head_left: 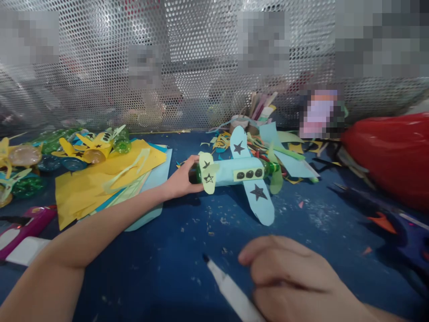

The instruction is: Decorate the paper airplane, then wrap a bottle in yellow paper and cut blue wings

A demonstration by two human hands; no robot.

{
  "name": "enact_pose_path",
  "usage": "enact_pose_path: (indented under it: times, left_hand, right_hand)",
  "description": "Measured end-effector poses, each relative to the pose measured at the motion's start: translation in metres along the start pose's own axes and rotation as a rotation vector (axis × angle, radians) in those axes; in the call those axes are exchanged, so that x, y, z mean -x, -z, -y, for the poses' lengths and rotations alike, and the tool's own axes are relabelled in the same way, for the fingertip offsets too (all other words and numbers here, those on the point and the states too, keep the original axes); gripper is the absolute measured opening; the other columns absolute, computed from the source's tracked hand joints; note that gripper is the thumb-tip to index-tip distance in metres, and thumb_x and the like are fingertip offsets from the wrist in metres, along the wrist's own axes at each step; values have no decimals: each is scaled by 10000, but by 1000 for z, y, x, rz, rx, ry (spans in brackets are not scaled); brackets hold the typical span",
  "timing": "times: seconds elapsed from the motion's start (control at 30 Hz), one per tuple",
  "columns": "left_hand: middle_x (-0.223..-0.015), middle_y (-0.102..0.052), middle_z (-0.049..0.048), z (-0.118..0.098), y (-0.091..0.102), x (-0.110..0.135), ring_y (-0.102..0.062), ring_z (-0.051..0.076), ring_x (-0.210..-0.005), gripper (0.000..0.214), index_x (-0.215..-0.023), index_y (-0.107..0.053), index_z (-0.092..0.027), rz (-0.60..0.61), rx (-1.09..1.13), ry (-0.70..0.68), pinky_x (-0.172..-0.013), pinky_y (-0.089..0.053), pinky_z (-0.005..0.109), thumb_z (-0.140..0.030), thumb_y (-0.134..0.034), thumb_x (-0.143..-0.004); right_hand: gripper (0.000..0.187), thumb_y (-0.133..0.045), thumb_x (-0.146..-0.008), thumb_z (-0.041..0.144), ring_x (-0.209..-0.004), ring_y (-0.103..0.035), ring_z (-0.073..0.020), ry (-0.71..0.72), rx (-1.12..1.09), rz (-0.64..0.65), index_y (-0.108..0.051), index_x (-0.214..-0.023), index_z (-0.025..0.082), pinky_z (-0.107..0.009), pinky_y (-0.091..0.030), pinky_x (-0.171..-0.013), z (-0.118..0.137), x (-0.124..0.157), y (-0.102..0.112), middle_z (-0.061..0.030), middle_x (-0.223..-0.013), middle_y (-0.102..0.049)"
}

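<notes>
My left hand (186, 178) is closed around the tail end of a toy airplane (231, 172), made from a green plastic bottle wrapped in light blue paper. Black stars mark its light blue wings and pale green tail piece. Three black ovals fill a pale green strip along its side, and pale green propeller blades sit at the bottle's neck. My right hand (291, 273), slightly blurred, is in front with its fingers curled; whatever they may hold is hidden. Just left of those fingers is an uncapped white marker (231, 290), its black tip pointing up and left.
Yellow, blue and green paper sheets (110, 174) lie at left, near bottle crafts (90, 145) and a magenta-and-white tool (25, 232). Paper scraps (295, 147) and cups of sticks (253, 123) are behind the airplane. At right are a large red object (392, 152) and a dark blue glue gun (402, 228).
</notes>
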State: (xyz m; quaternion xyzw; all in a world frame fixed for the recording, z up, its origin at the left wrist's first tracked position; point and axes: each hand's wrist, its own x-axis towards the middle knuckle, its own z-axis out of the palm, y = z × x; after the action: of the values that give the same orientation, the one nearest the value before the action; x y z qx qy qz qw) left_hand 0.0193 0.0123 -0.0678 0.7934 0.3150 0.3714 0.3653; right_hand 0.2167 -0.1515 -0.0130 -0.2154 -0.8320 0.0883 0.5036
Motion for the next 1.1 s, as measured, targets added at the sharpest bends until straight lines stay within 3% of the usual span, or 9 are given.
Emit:
enact_pose_path:
  times: [0.07,0.1,0.13,0.17,0.27,0.37,0.5,1.1]
  left_hand:
    - [-1270,-533,98,0,0,0,-534,265,-1196,611,-1204,-396,-233,-2,-11,5,-1049,-404,458,-270,-738,-698]
    - [-1272,-531,101,0,0,0,-533,266,-1198,611,-1207,-396,-230,-1,-11,9,-1048,-405,459,-277,-737,-703]
    - [-1273,-529,105,-1,0,0,-530,269,-1201,610,-1209,-398,-227,-2,-7,12,-1046,-407,459,-286,-738,-706]
    - [-1275,-526,108,-2,0,0,-526,272,-1207,609,-1208,-401,-225,-4,-1,12,-1043,-409,458,-293,-740,-707]
    - [-1285,-520,104,-5,-1,0,-523,272,-1215,604,-1204,-407,-232,-1,28,-2,-1038,-417,449,-295,-746,-708]
    - [-1264,-535,99,-5,-1,1,-539,265,-1194,593,-1193,-406,-238,6,40,-13,-1035,-419,456,-281,-747,-710]
    - [-1287,-517,115,-4,-1,1,-501,285,-1239,621,-1205,-395,-235,-5,10,0,-1053,-397,485,-279,-755,-701]
    - [-1287,-515,111,-3,-1,0,-517,268,-1208,619,-1213,-408,-231,-5,-20,-38,-1054,-390,468,-298,-759,-707]
  right_hand:
    - [340,-399,-941,358,-509,-514,-175,47,-27,-6,-619,-696,275,-334,-512,-596,-9,-11,-2,-4,-465,-483]
    - [269,-422,-923,340,-530,-534,-176,82,-20,52,-631,-779,250,-336,-505,-584,-16,-15,-2,-10,-522,-544]
    - [202,-445,-901,294,-569,-558,-180,53,16,116,-626,-845,224,-340,-499,-587,-26,-19,-2,-24,-599,-601]
    - [178,-432,-882,220,-560,-548,-165,34,37,90,-609,-869,212,-321,-476,-557,-36,-20,-2,-21,-635,-617]
    - [187,-428,-859,139,-632,-590,-163,-134,160,40,-585,-937,202,-295,-462,-565,-66,-15,-4,-28,-720,-635]
    - [138,-472,-837,155,-582,-584,-143,-327,139,17,-520,-954,208,-262,-444,-521,-81,-5,-9,-2,-709,-623]
    - [64,-477,-843,167,-489,-512,-110,-435,70,20,-458,-842,228,-240,-385,-476,-82,3,-14,43,-613,-553]
    - [21,-466,-873,226,-521,-498,-114,-511,28,92,-469,-855,216,-257,-357,-519,-83,3,-14,32,-629,-544]
